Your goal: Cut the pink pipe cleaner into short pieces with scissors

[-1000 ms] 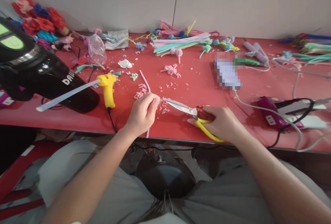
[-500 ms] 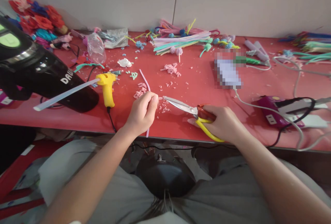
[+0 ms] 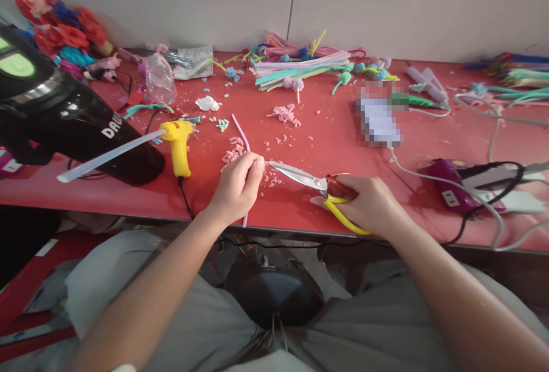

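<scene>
My left hand (image 3: pixel 238 186) is closed in a pinch, and a short pink pipe cleaner end (image 3: pixel 268 163) pokes out between thumb and finger. My right hand (image 3: pixel 373 203) grips scissors (image 3: pixel 302 176) with one yellow and one red handle. The tips of the blades are at the pink end, beside my left fingertips. A lilac pipe cleaner (image 3: pixel 241 130) runs beneath my left hand to the table's front edge. Behind that hand is a small heap of cut pink pieces (image 3: pixel 231 154). Pink scraps (image 3: pixel 272 178) are scattered under the blades.
A yellow glue gun (image 3: pixel 178 149) and a large black bottle (image 3: pixel 86 120) stand at left. Pipe cleaner bundles (image 3: pixel 300 67) lie along the back of the red table (image 3: pixel 326 126). At right are a blurred phone-like object (image 3: pixel 380 120), a purple power strip (image 3: pixel 450 186) and cables.
Both hands stay almost where they were. The scissor blades look slightly closer together at the pink pipe cleaner end.
</scene>
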### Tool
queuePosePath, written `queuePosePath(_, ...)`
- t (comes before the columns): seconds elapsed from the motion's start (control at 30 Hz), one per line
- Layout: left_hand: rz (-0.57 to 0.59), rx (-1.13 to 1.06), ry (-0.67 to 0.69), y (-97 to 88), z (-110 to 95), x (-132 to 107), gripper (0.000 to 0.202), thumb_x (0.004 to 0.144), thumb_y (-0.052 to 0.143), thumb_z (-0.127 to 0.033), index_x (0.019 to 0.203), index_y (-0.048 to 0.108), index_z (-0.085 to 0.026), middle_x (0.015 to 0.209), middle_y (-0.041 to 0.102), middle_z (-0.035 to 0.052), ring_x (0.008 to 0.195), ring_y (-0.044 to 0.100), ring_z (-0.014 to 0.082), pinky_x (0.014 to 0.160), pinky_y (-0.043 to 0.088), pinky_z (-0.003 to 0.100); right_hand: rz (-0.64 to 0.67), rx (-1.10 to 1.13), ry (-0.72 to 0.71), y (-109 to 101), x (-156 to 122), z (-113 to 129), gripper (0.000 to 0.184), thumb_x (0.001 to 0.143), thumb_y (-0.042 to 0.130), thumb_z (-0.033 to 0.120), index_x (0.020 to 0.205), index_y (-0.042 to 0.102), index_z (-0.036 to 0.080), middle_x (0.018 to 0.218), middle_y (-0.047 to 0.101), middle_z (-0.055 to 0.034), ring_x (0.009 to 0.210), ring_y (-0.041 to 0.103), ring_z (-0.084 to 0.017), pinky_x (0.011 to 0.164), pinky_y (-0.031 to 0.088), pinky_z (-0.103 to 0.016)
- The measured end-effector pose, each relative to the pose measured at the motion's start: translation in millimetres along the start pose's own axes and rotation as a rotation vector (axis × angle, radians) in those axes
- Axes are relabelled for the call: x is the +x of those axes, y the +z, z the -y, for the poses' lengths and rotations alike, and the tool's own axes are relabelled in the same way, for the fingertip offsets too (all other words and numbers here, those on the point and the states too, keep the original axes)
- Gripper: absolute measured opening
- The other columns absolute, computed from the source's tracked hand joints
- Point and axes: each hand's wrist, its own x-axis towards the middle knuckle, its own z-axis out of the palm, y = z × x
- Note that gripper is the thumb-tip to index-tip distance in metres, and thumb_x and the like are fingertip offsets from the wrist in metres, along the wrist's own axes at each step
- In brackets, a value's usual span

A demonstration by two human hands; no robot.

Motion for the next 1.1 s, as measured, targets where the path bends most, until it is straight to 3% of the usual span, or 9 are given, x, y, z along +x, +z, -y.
queuePosePath(0.27,0.002,-0.007,-0.007,-0.3,-1.1,0.6,0.028,0.101,0.04,-0.026,0.074,0.041,-0.02,0.066,0.048,-0.0012,0.062,0.046,0.0117,0.06,0.038,0.027,-0.004,-0.001,0.002,0.7,1.6,-0.1,0.065,0.065,0.059,0.083,0.058,0.039,0.022,0.053,0.033,0.0045,0.057,0.023,-0.012,0.051,0.024,-0.026)
queuePosePath(0.6,0.013,-0.002,-0.025,0.3,1.0,0.3,0.027,0.102,0.037,-0.027,0.077,0.043,-0.02,0.066,0.047,-0.0012,0.06,0.045,0.0118,0.06,0.037,0.027,-0.014,-0.004,-0.01,1.9,-0.9,-3.0,0.06,0.068,0.066,0.074,0.059,0.037,0.022,0.054,0.03,0.0056,0.056,0.022,-0.011,0.048,0.023,-0.024)
queuePosePath(1.1,0.019,0.004,-0.004,0.8,0.4,1.2,0.029,0.102,0.037,-0.027,0.074,0.04,-0.02,0.065,0.047,-0.0012,0.06,0.046,0.0116,0.059,0.037,0.027,-0.017,-0.012,-0.025,1.7,2.5,-3.4,0.063,0.067,0.063,0.079,0.056,0.038,0.021,0.052,0.031,0.0051,0.055,0.023,-0.011,0.049,0.022,-0.026)
